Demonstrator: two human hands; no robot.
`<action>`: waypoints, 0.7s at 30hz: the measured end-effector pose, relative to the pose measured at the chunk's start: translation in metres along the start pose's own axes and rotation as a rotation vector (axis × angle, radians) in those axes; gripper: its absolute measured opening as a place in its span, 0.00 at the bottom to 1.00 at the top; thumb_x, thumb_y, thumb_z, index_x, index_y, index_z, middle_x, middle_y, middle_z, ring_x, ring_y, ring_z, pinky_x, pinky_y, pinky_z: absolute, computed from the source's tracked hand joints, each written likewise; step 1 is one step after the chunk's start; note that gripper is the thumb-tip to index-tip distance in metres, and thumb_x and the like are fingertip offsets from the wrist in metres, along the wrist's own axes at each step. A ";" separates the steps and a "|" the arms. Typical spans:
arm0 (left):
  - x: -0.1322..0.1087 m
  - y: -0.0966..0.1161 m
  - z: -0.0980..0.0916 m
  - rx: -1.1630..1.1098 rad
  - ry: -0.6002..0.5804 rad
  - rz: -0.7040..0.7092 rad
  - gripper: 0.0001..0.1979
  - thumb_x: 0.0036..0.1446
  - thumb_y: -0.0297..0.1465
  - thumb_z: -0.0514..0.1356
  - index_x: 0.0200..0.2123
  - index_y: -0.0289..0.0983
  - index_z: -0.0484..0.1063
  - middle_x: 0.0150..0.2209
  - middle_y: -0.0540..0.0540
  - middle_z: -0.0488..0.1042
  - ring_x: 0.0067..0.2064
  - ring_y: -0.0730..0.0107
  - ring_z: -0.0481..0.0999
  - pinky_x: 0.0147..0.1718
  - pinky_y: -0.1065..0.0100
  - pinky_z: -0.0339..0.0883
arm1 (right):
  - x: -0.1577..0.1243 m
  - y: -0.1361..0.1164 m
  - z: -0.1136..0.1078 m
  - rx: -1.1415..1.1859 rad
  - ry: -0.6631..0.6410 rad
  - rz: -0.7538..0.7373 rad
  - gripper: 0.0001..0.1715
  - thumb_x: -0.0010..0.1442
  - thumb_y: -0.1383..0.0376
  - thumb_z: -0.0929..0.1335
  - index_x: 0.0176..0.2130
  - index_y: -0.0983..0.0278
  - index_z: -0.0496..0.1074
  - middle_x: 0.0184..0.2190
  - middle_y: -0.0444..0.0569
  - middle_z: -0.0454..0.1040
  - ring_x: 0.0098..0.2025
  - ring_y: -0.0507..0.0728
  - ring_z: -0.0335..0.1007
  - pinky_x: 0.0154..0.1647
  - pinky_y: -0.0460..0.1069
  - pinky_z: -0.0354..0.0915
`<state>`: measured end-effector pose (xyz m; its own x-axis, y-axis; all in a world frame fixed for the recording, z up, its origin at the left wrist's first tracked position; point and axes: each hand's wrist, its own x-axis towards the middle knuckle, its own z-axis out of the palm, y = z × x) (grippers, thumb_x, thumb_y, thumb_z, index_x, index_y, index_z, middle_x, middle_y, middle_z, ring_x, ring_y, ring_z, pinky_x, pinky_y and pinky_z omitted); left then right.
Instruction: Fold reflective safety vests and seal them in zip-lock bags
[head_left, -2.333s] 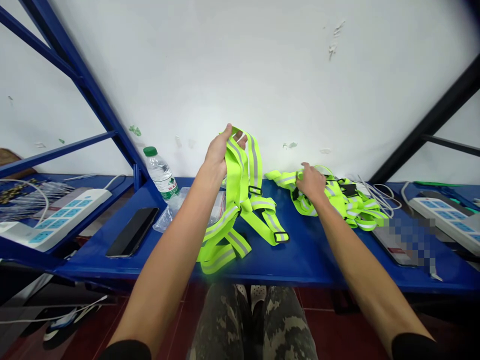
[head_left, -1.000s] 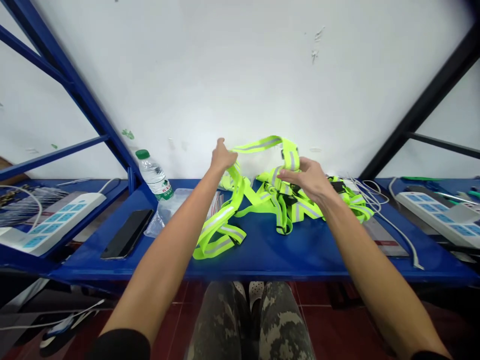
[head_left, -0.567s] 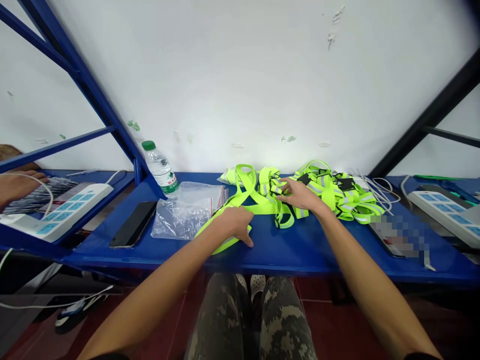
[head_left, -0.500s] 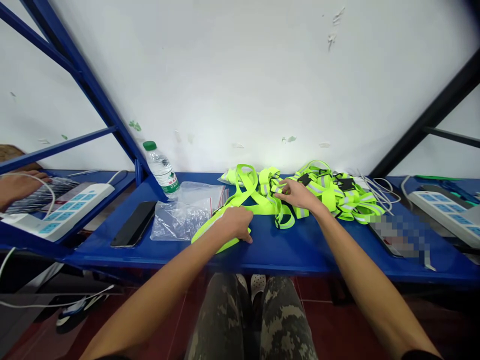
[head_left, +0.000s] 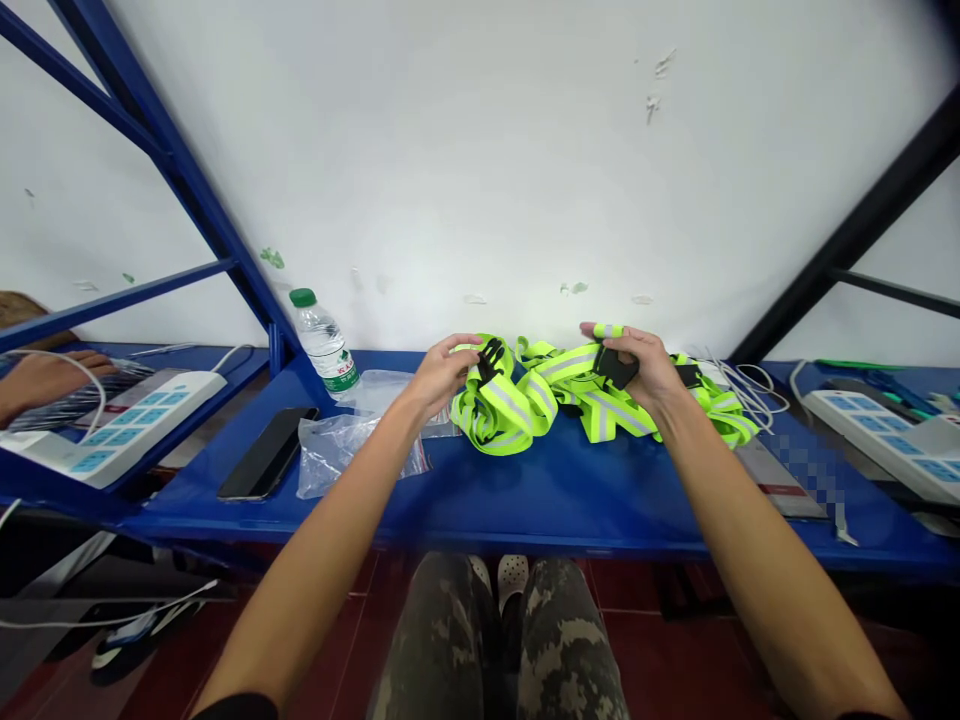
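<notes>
Neon yellow reflective straps (head_left: 510, 410) with silver stripes lie in a loose coil in the middle of the blue shelf. At the coil's left, my left hand (head_left: 444, 375) is closed on the strap beside a black side-release buckle (head_left: 491, 360). My right hand (head_left: 646, 368) grips a strap end, with a flat black plastic piece (head_left: 616, 368) against the palm and a short yellow band lying along the fingers. More tangled straps (head_left: 600, 410) lie beneath and behind the right hand. Clear plastic bags (head_left: 337, 455) rest left of my left hand, partly behind the forearm.
A water bottle (head_left: 326, 345) with a green cap stands at the back left, and a black phone (head_left: 268, 453) lies before it. Power strips (head_left: 150, 420) flank the shelf on both sides. White cables (head_left: 754, 395) coil at right. Another person's hand (head_left: 56, 380) is at far left.
My left hand has moved up and back from the front strap to the buckle. My right hand has shifted right and lifted a strap end. The straps at centre are now gathered into a coil.
</notes>
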<state>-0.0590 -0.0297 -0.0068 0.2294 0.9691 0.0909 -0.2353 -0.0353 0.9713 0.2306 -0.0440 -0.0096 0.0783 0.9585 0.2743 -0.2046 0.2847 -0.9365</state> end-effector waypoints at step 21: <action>0.024 -0.015 0.021 -0.134 0.028 0.018 0.18 0.43 0.30 0.67 0.41 0.34 0.76 0.35 0.46 0.79 0.36 0.67 0.77 0.38 0.67 0.70 | 0.010 -0.037 0.004 -0.468 -0.239 -0.157 0.17 0.53 0.55 0.74 0.41 0.60 0.79 0.36 0.48 0.77 0.40 0.57 0.73 0.45 0.55 0.70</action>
<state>-0.0298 -0.0108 -0.0140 0.1977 0.9751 0.1000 -0.3634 -0.0218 0.9314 0.2353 -0.0446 0.0283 -0.1622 0.8980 0.4090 0.2520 0.4385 -0.8627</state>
